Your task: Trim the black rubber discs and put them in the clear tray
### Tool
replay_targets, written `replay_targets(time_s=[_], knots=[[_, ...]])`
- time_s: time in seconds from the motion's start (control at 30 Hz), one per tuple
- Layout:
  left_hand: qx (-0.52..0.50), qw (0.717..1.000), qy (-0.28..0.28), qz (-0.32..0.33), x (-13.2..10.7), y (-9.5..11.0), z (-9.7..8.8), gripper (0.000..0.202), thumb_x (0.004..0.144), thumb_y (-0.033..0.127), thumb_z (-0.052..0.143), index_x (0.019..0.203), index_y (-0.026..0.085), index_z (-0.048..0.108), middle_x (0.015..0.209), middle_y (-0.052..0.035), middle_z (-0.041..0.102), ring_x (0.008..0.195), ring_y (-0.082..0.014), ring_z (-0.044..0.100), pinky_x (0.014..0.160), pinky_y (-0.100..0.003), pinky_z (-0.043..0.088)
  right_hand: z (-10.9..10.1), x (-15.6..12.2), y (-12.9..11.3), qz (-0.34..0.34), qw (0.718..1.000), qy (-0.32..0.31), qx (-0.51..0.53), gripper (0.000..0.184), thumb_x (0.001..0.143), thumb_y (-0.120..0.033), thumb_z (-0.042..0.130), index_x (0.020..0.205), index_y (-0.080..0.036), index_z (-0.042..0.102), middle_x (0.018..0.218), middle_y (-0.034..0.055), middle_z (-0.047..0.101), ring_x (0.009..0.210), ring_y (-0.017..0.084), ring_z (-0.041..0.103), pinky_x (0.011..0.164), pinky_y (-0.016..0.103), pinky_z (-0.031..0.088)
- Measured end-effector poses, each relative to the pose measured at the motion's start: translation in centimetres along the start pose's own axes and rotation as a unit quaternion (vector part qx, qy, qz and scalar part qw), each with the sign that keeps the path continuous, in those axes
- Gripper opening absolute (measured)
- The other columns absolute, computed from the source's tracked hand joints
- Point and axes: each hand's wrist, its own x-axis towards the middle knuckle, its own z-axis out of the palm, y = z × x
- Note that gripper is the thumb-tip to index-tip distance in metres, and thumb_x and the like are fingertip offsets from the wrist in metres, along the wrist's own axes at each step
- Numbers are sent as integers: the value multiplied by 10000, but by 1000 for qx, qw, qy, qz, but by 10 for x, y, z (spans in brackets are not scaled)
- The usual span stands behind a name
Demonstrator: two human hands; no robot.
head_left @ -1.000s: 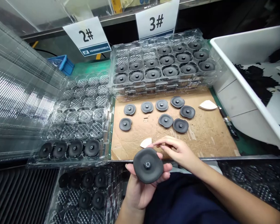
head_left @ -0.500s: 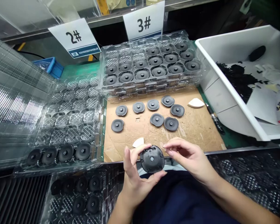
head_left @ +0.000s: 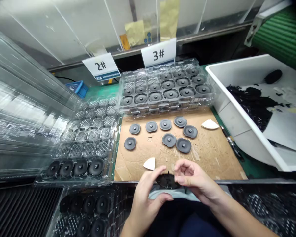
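Both hands meet at the near edge of a brown cardboard sheet [head_left: 212, 154]. My left hand [head_left: 148, 194] pinches a black rubber disc [head_left: 165, 180] by its left rim, thumb below and fingers above. My right hand [head_left: 194, 181] has its fingers curled onto the disc's right side. The disc lies nearly edge-on and is partly hidden by the fingers. Several grey discs [head_left: 169, 140] lie loose on the cardboard, and a white wedge [head_left: 150, 163] sits just beyond my left fingers.
A clear tray [head_left: 128, 108] of discs stands behind the cardboard under sign 3# [head_left: 158, 53]. Left, a mostly empty clear tray [head_left: 88, 131] holds discs [head_left: 75, 168] in its front row, near sign 2# [head_left: 101, 66]. A white bin [head_left: 236, 108] of black scraps is at right.
The disc has been turned from facing up to nearly edge-on and lowered towards the table edge. My right hand has closed onto it. The view has tilted upward.
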Motion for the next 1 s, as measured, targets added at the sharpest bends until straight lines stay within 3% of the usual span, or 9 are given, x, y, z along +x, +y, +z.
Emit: replay_targets(time_s=[0.07, 0.2, 0.3, 0.4, 0.5, 0.63, 0.7, 0.8, 1.0], knots=[[-31, 998, -17, -55, 0, 1, -8, 255, 829, 383, 561, 1010, 255, 687, 942, -64, 712, 857, -205, 642, 769, -287, 492, -2, 8, 5, 10, 1000, -10, 4, 358, 629, -438, 728, 794, -199, 519, 593, -71, 386, 444, 37, 308, 423, 153, 288], [-52, 985, 17, -166, -6, 0, -26, 288, 812, 405, 566, 721, 187, 730, 679, -59, 708, 640, -190, 636, 617, -261, 491, 5, 36, 11, 17, 993, -83, -77, 259, 742, -424, 558, 828, -187, 497, 572, -83, 309, 385, 32, 151, 354, 167, 213], [-32, 975, 79, -207, -15, 0, -42, 276, 809, 390, 573, 747, 176, 736, 678, -59, 713, 633, -190, 643, 607, -259, 501, 12, 68, 17, -20, 979, -111, -171, 162, 808, -299, 469, 873, -167, 539, 655, -27, 457, 429, 52, 270, 408, 178, 268], [-11, 958, 146, -248, -25, 5, -57, 289, 773, 433, 604, 775, 184, 753, 711, -64, 728, 653, -203, 655, 635, -277, 522, 11, 99, 28, -105, 948, -129, -271, 106, 761, -167, 496, 807, -172, 591, 754, 18, 533, 642, 112, 463, 613, 238, 392], [13, 940, 194, -279, -33, 11, -67, 315, 750, 476, 612, 810, 205, 761, 768, -67, 743, 718, -231, 675, 679, -307, 542, 5, 116, 43, -184, 906, -159, -346, 171, 720, -99, 502, 785, -187, 634, 818, 38, 559, 803, 169, 501, 778, 314, 384], [80, 935, 217, -270, -21, 17, -74, 337, 762, 497, 587, 826, 216, 762, 826, -80, 754, 775, -249, 698, 742, -346, 559, -4, 118, 54, -247, 866, -167, -401, 261, 755, -80, 455, 892, -196, 645, 899, 68, 573, 859, 199, 520, 784, 339, 390], [168, 946, 196, -198, 3, 20, -80, 322, 802, 457, 555, 822, 209, 759, 823, -87, 756, 761, -240, 707, 730, -344, 570, -6, 117, 54, -266, 854, -163, -417, 268, 761, -72, 441, 886, -197, 644, 881, 65, 583, 850, 196, 532, 762, 325, 406], [296, 946, 122, -47, 66, 27, -93, 258, 852, 333, 516, 862, 217, 746, 868, -80, 755, 798, -217, 707, 730, -336, 576, -6, 117, 54, -281, 842, -158, -434, 259, 744, -78, 447, 830, -204, 657, 812, 47, 600, 800, 178, 553, 718, 288, 428], [387, 917, 16, 99, 261, 37, -113, 123, 778, 279, 630, 809, 240, 742, 1022, -48, 724, 979, -231, 642, 923, -433, 478, -6, 133, 65, -266, 836, -128, -463, 271, 623, -85, 501, 748, -217, 702, 766, 16, 634, 719, 149, 591, 656, 232, 446]])
